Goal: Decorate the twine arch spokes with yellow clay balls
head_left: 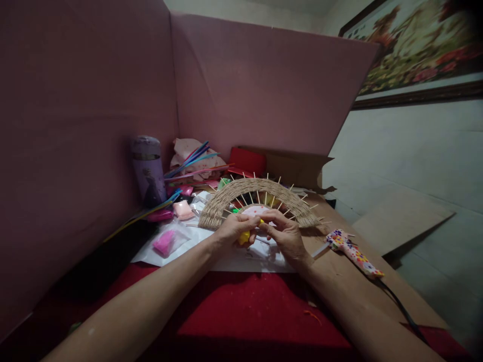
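Note:
A half-round woven fan of twine (241,193) with thin wooden sticks poking out of its rim lies on the table in front of me. My left hand (236,229) is closed on a small yellow lump of clay (244,237) just below the fan's centre. My right hand (285,234) pinches at the same spot, its fingertips meeting the left hand's over a white spotted centre piece (254,210).
A glue gun (354,253) with a dotted cover and black cord lies at right on a cardboard sheet (339,281). A purple bottle (148,170), coloured sticks (190,161), pink clay packets (166,242) and a red box (247,161) crowd the back left. Pink boards (264,85) wall in the table.

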Motion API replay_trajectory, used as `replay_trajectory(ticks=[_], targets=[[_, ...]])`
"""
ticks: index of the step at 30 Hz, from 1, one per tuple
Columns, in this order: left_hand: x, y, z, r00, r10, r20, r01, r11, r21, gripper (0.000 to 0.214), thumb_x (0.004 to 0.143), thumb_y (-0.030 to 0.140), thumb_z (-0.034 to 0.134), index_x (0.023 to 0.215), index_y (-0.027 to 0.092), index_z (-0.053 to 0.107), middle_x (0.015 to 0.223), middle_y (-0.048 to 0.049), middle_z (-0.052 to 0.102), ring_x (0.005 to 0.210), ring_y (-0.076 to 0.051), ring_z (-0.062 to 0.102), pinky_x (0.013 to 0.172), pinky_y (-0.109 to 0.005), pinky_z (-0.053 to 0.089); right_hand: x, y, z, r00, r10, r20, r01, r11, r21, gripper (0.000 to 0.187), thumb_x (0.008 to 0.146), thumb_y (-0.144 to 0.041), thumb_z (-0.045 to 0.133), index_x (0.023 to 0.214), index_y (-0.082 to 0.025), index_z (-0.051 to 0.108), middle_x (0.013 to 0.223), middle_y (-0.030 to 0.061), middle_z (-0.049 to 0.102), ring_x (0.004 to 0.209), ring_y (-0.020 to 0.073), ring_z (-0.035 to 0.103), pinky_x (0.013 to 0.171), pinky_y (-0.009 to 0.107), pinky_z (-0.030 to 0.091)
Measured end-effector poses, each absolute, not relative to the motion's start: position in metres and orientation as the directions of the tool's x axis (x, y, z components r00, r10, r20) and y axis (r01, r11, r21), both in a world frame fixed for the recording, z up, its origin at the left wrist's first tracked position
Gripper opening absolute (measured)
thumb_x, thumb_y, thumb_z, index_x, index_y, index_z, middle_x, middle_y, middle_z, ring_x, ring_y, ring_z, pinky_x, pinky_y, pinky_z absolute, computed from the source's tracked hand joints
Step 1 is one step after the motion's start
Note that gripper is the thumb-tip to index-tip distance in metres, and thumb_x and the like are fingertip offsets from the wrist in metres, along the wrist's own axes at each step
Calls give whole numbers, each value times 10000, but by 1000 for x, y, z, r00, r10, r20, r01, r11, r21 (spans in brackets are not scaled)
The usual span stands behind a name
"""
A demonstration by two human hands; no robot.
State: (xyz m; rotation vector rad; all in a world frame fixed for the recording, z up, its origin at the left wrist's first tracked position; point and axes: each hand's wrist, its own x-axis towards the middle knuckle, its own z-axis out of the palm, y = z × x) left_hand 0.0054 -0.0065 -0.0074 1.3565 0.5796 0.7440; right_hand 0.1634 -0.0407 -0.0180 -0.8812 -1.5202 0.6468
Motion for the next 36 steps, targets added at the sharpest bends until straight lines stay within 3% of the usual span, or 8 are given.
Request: replay_trajectory(ticks=[13, 22, 30, 36], targets=[[5, -6, -8, 640, 766, 64, -166, 57, 984, 430, 683, 551, 662, 648, 136, 558, 418, 25, 513, 310, -58, 384, 311, -186, 211, 162, -41, -16, 1, 828, 561, 164, 553, -817, 165, 742, -332, 701, 877, -240, 724, 992, 54, 651, 861, 194, 600, 606, 280, 501], [5, -2, -13, 645, 761, 67, -169, 56, 984, 490, 702, 616, 601, 740, 127, 604, 435, 20, 530, 307, -64, 393, 321, -194, 228, 163, -41, -16, 2, 827, 562, 151, 555, -818, 115, 755, -311, 689, 840, -241, 724, 958, 48, 648, 862, 191, 589, 587, 265, 486], [6, -6, -9, 624, 779, 62, -181, 67, 981, 490, 608, 606, 688, 652, 147, 521, 419, 30, 527, 304, -60, 389, 313, -181, 233, 163, -41, -18, -45, 835, 549, 167, 548, -820, 142, 741, -328, 702, 847, -235, 722, 907, 42, 646, 804, 179, 582, 573, 257, 478], [6, -7, -8, 638, 767, 67, -155, 43, 987, 485, 674, 604, 635, 628, 130, 547, 418, 18, 514, 310, -56, 386, 311, -186, 221, 162, -43, -15, -22, 828, 561, 166, 556, -814, 126, 746, -330, 697, 820, -230, 709, 913, 45, 645, 813, 184, 587, 557, 253, 481]])
